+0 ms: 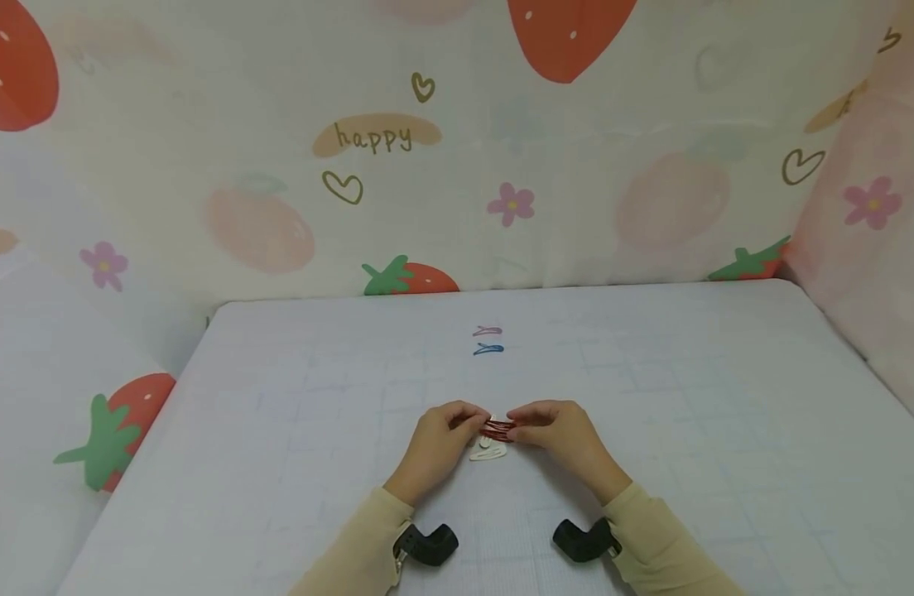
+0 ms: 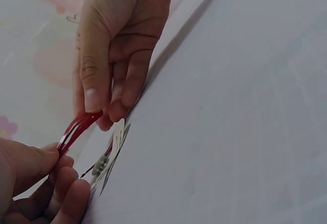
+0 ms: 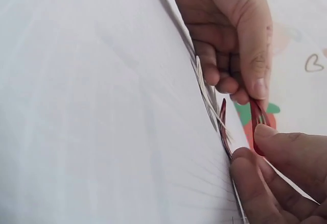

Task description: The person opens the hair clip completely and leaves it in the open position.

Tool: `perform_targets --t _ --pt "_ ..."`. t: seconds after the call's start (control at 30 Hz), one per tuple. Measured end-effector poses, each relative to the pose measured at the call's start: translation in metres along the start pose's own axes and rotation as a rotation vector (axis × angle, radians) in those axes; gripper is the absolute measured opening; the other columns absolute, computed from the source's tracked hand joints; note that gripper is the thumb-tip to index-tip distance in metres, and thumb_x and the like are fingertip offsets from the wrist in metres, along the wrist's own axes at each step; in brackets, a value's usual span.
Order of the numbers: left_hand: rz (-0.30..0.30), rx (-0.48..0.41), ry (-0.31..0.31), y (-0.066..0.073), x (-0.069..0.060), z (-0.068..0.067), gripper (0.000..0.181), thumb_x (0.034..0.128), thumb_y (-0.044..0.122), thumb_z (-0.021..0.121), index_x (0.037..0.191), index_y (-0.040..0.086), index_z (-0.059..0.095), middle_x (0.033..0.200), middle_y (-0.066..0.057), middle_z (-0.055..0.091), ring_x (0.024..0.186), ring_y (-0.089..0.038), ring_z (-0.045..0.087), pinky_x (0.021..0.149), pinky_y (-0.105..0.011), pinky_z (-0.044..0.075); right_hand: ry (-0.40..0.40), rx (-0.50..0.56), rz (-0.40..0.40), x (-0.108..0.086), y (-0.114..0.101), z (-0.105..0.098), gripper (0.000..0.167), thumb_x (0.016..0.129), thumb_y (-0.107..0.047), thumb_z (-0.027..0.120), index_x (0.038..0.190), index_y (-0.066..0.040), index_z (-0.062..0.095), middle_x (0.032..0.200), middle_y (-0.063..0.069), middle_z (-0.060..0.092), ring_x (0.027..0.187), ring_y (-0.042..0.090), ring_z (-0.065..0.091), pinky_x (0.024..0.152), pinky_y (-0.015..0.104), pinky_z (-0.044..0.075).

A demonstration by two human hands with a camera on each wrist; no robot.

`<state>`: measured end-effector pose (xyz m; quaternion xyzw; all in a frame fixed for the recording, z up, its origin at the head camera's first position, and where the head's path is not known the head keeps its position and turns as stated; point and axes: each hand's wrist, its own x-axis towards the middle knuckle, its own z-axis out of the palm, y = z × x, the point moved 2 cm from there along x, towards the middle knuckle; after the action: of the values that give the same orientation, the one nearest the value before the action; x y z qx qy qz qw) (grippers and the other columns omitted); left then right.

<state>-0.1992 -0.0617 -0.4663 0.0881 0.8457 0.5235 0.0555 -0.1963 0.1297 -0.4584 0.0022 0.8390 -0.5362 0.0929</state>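
Observation:
The left hand [image 1: 440, 439] and right hand [image 1: 565, 434] meet near the middle of the table, fingertips around red hair clips [image 1: 499, 430]. In the left wrist view, a red clip [image 2: 76, 128] is pinched at its lower end by the left hand [image 2: 30, 178], while the right thumb and fingers hold its upper end. White clips [image 1: 488, 453] lie just below the fingers; a greyish round piece [image 2: 99, 165] shows beside them. Another dark red clip [image 3: 223, 127] is near the white ones [image 3: 205, 89] in the right wrist view, apart from the held one.
A pink clip [image 1: 488, 330] and a blue clip [image 1: 489, 349] lie farther back on the white table [image 1: 651, 372]. Behind it hangs a strawberry-patterned cloth [image 1: 576, 182]. Black devices [image 1: 427, 546] are strapped at both wrists.

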Motion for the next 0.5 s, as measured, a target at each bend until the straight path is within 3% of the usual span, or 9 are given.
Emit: perform_targets --t 0.23,0.5 --pt "-0.038 -0.106 -0.018 0.0007 -0.0007 0.0027 0.019 0.0975 0.020 0.063 0.102 0.004 0.073 0.079 -0.001 0.061 0.061 -0.008 0.051 0.056 -0.017 0.043 -0.054 0.206 0.030 0.0017 0.0003 0.0030 0.021 0.085 -0.004 0.076 0.103 0.006 0.073 0.093 0.015 0.076 0.070 0.007 0.068 0.066 0.020 0.057" --pt "-0.026 -0.172 0.014 -0.0001 -0.0018 0.0045 0.016 0.0947 0.016 0.066 0.104 0.004 0.071 0.091 -0.012 0.069 0.063 -0.009 0.052 0.056 -0.017 0.044 -0.027 0.232 -0.027 -0.0016 -0.0034 0.0031 0.017 0.086 -0.006 0.074 0.098 0.007 0.075 0.088 0.014 0.076 0.065 0.006 0.067 0.062 0.019 0.056"
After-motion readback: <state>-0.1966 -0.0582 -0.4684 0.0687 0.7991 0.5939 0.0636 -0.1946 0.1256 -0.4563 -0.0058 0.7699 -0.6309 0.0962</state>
